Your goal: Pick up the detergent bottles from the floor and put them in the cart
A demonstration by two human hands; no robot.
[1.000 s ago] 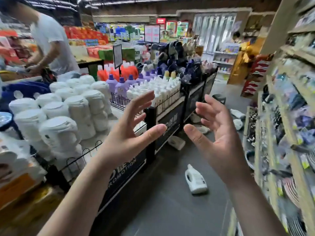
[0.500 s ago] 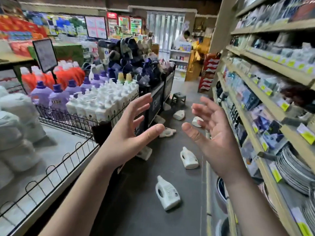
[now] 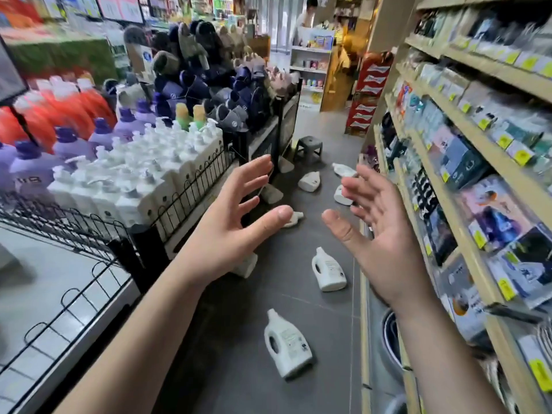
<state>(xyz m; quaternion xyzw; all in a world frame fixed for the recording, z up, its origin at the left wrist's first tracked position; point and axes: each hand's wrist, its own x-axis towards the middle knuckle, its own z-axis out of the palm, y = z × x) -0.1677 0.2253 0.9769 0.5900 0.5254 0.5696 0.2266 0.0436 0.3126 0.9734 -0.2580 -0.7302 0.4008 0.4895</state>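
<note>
On the floor [image 3: 239, 375], detergent bottle [image 3: 287, 345] flat, cap away; left hand [image 3: 222, 236] and right hand [image 3: 383, 249] fingers spread.

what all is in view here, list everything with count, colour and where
detergent bottles: about nine, white, lying scattered along the aisle floor, some partly hidden
pump bottles: many, white, packed on the left display
purple bottles: several, lilac with darker caps, behind the pump bottles
red bottles: several, red-orange with white caps, far left
slippers: a pile, dark blue and grey, further along the left display
stool: one, grey, on the floor down the aisle
shelves: wooden, right side, holding packaged goods and yellow price tags
person: one, pale top, far back
hands: left hand and right hand, bare, open and empty, raised over the aisle
</note>
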